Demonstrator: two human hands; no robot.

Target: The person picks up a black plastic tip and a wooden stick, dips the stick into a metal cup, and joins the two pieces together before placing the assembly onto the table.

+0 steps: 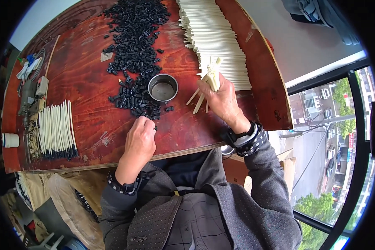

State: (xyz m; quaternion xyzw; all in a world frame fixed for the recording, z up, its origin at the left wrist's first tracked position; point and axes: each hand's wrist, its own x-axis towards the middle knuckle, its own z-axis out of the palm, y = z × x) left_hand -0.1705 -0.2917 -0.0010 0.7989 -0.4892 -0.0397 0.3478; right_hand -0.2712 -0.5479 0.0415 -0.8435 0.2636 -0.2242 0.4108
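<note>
My left hand (138, 143) is at the near end of a heap of small black plastic pieces (135, 54), its fingers closed. One dark piece shows at the edge of those fingers. My right hand (224, 102) grips a bundle of thin cream sticks (213, 77) above the table, their ends pointing up. A few loose cream sticks (199, 102) slant out below that hand. Beyond it, many more sticks lie in a long stacked row (221, 41). Between my hands stands a round metal cup (163, 99), partly ringed by black pieces.
The red wooden table (87, 62) has a raised board (266, 79) along its right side. At left lies a row of cream sticks with black ends (56, 129), beside a small metal device (28, 100) and a white roll (10, 140). A window (321, 125) is at right.
</note>
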